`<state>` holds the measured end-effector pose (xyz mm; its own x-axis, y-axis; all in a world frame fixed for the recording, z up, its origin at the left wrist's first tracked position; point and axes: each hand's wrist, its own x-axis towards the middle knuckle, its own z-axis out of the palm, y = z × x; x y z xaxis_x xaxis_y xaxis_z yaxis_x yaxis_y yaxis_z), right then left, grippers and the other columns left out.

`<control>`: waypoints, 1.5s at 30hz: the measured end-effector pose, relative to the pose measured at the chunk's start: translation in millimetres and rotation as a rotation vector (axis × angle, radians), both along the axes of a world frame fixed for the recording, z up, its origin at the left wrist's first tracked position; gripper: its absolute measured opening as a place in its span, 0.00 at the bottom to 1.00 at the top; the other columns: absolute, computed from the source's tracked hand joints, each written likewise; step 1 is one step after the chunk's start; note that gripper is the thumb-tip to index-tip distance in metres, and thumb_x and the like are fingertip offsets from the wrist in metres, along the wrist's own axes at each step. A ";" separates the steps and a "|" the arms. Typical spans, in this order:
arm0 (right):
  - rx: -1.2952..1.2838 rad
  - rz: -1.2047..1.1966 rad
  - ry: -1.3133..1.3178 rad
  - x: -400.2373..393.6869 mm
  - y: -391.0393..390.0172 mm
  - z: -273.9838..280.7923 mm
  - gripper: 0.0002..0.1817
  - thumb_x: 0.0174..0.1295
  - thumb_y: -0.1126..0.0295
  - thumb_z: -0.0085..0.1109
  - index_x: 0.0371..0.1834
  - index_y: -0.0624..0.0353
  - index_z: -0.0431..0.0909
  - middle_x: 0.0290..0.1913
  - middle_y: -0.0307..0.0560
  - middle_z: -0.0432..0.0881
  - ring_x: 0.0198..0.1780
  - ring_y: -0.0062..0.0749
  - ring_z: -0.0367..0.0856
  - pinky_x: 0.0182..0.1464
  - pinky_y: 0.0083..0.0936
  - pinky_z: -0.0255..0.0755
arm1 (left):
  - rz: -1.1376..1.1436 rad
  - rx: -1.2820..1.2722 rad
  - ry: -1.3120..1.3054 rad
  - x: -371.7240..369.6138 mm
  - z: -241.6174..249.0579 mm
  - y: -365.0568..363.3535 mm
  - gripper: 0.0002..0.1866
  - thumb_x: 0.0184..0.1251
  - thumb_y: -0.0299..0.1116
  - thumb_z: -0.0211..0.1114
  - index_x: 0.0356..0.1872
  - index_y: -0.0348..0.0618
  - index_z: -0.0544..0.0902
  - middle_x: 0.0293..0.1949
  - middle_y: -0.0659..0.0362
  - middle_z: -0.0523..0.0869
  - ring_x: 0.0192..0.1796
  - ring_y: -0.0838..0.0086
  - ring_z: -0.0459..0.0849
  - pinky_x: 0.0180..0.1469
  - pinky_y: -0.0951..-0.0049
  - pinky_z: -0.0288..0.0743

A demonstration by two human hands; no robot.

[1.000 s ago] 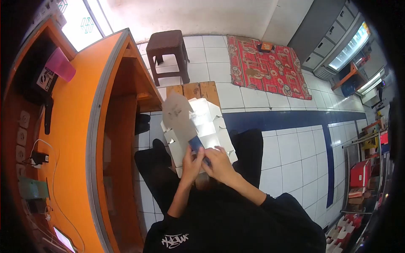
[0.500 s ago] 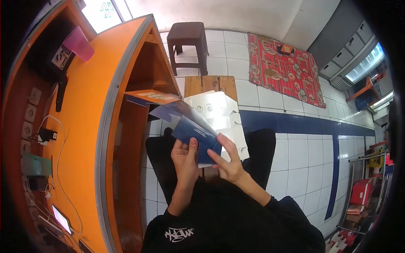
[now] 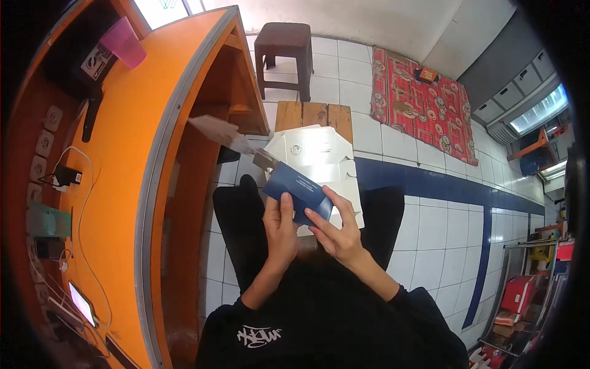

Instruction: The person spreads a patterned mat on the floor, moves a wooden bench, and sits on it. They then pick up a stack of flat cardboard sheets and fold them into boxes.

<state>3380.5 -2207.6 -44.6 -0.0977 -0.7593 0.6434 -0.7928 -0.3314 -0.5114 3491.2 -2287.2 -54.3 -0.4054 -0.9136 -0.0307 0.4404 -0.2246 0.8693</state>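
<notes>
Left hand (image 3: 281, 224): closed on the lower left edge of a blue cardboard box (image 3: 296, 189), thumb on its face. Right hand (image 3: 337, 232): fingers pinching the box's lower right edge. Box: folded, tilted, held above the lap, a grey flap (image 3: 216, 131) reaching up-left. Beneath it: stack of flat white boxes (image 3: 319, 157) on a wooden stool (image 3: 313, 115). Left: orange tabletop (image 3: 117, 154).

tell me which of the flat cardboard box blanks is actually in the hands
The dark blue blank, gripped by both hands; the white blanks lie stacked beneath it, untouched.

Flat blue carton blank (image 3: 295, 187), partly folded, tilted, grey flaps (image 3: 221, 132) outstretched, above white blanks (image 3: 319, 154)
</notes>
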 end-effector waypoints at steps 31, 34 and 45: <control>0.604 0.110 -0.015 -24.0 5.2 41.7 0.13 0.47 0.67 0.68 0.30 0.56 0.73 0.49 0.43 0.71 0.45 0.42 0.75 0.43 0.34 0.73 | -1.076 0.232 -0.267 56.6 -13.9 30.0 0.15 0.65 0.32 0.62 0.50 0.36 0.76 0.38 0.63 0.83 0.39 0.84 0.79 0.42 0.80 0.74; 0.556 0.322 0.015 -20.3 11.5 42.1 0.12 0.46 0.69 0.68 0.31 0.56 0.73 0.48 0.42 0.71 0.48 0.41 0.74 0.42 0.34 0.73 | -1.147 0.241 -0.221 57.8 -19.0 32.6 0.16 0.64 0.33 0.63 0.50 0.36 0.76 0.40 0.61 0.83 0.40 0.83 0.79 0.42 0.80 0.74; 0.394 0.281 -0.103 -12.6 27.0 41.5 0.41 0.33 0.46 0.75 0.55 0.49 0.72 0.64 0.50 0.63 0.64 0.56 0.57 0.59 0.51 0.55 | -0.630 0.241 -0.117 55.1 -4.2 31.6 0.23 0.67 0.25 0.56 0.60 0.40 0.59 0.47 0.50 0.80 0.49 0.74 0.79 0.50 0.75 0.75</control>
